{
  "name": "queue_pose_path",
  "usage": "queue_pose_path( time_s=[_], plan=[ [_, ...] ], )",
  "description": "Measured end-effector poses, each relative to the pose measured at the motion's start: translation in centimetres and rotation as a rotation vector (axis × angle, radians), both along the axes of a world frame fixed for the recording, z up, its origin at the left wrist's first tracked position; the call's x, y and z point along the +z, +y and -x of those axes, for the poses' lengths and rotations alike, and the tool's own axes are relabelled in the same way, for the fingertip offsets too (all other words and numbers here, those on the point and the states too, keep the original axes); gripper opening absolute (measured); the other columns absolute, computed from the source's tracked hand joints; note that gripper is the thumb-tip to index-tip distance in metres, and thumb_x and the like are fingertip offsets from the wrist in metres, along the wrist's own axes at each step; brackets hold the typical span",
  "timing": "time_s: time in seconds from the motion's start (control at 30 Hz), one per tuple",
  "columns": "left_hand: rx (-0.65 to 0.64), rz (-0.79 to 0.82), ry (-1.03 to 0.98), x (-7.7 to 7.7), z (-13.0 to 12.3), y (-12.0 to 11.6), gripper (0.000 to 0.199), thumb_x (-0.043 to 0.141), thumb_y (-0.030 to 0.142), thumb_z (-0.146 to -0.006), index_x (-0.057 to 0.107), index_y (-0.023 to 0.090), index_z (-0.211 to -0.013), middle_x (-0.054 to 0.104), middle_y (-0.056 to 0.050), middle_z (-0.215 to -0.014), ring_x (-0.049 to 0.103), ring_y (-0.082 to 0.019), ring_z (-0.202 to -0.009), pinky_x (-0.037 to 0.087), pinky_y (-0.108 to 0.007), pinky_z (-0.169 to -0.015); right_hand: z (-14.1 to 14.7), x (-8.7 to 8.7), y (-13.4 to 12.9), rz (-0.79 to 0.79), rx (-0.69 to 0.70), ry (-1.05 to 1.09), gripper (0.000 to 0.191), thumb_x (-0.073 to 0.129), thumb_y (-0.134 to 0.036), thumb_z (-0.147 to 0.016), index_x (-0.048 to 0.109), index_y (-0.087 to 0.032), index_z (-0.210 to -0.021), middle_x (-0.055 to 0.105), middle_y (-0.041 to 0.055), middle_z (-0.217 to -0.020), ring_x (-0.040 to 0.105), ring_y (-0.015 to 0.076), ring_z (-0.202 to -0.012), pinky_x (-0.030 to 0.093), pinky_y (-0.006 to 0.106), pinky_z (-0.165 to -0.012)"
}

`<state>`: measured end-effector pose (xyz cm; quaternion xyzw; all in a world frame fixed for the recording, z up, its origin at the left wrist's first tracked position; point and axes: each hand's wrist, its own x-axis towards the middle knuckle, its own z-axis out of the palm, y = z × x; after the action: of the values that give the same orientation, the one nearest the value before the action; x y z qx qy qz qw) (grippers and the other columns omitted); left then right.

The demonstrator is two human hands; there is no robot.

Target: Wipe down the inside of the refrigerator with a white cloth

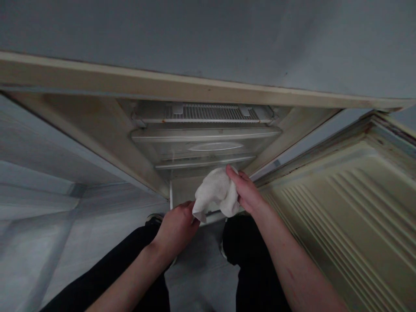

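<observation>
A crumpled white cloth is stretched between my two hands, in front of an open freezer compartment. My left hand is closed on the cloth's lower left corner, its fingertips partly hidden. On the other side, my right hand grips the cloth's right edge, thumb on top. Below the cloth, a white drawer is pulled out at the bottom, and the cloth covers part of it.
A clear drawer front and a wire shelf sit higher inside. The ribbed door stands open at the right. The cabinet's top edge juts across above. My legs straddle the grey floor.
</observation>
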<state>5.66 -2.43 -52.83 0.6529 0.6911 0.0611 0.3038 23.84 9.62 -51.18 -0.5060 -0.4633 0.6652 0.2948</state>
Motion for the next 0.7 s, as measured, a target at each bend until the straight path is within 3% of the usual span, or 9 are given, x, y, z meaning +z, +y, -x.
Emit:
queue_pose_path(
  time_s=[0.1,0.23,0.37,0.5,0.6,0.7],
  plan=[
    [0.055,0.052,-0.250,-1.2,-2.0,-1.1,0.019,0.054,0.021,-0.092,0.072,0.014,-0.096,0.075,-0.013,-0.095,0.071,-0.027,-0.088,0.047,-0.033,-0.076,0.1,-0.4,0.1,0.076,-0.065,0.034,0.057,0.072,-0.076,-0.072,0.072,-0.020,-0.083,0.075,0.0078,-0.081,0.072,0.0251,-0.086,0.055,0.031,-0.071],
    [0.210,0.174,-0.733,-4.8,-5.1,-3.4,0.019,0.058,0.028,-0.088,0.072,0.015,-0.085,0.073,-0.006,-0.080,0.066,-0.021,-0.075,0.046,-0.030,-0.070,0.7,-1.1,0.6,0.087,-0.109,0.034,0.055,0.074,-0.073,-0.070,0.070,-0.019,-0.078,0.074,0.0076,-0.078,0.071,0.0236,-0.081,0.052,0.029,-0.068],
    [0.527,0.338,-1.039,-8.3,-5.7,-5.0,0.025,0.077,0.037,-0.076,0.073,0.013,-0.081,0.070,-0.006,-0.075,0.063,-0.020,-0.072,0.047,-0.028,-0.068,2.3,-1.2,0.8,0.037,-0.035,0.017,0.056,0.068,-0.074,-0.073,0.066,-0.019,-0.074,0.071,0.0057,-0.074,0.067,0.0202,-0.072,0.048,0.029,-0.065],
    [0.943,0.429,-1.248,-9.4,-4.7,-5.2,0.033,0.087,0.036,-0.074,0.074,0.010,-0.090,0.074,-0.010,-0.088,0.068,-0.019,-0.079,0.052,-0.025,-0.073,4.0,-1.2,0.3,-0.068,0.075,-0.098,0.053,0.059,-0.071,-0.081,0.061,-0.019,-0.069,0.066,0.0037,-0.070,0.064,0.0187,-0.070,0.046,0.028,-0.064],
    [1.278,0.485,-1.394,-9.9,-5.0,-4.9,0.018,0.082,0.024,-0.082,0.071,0.011,-0.088,0.071,-0.008,-0.080,0.069,-0.018,-0.073,0.056,-0.026,-0.072,4.8,-2.3,-0.6,-0.101,0.151,-0.182,0.052,0.054,-0.068,-0.085,0.060,-0.019,-0.068,0.065,0.0039,-0.068,0.064,0.0190,-0.071,0.044,0.026,-0.060],
    [1.389,0.518,-1.476,-11.0,-6.3,-4.1,0.014,0.064,0.021,-0.096,0.068,0.012,-0.086,0.067,-0.007,-0.070,0.069,-0.019,-0.067,0.059,-0.030,-0.071,4.6,-5.3,-1.6,-0.097,0.176,-0.228,0.052,0.049,-0.067,-0.089,0.060,-0.019,-0.073,0.067,0.0045,-0.072,0.066,0.0191,-0.074,0.046,0.025,-0.060]
  ],
)
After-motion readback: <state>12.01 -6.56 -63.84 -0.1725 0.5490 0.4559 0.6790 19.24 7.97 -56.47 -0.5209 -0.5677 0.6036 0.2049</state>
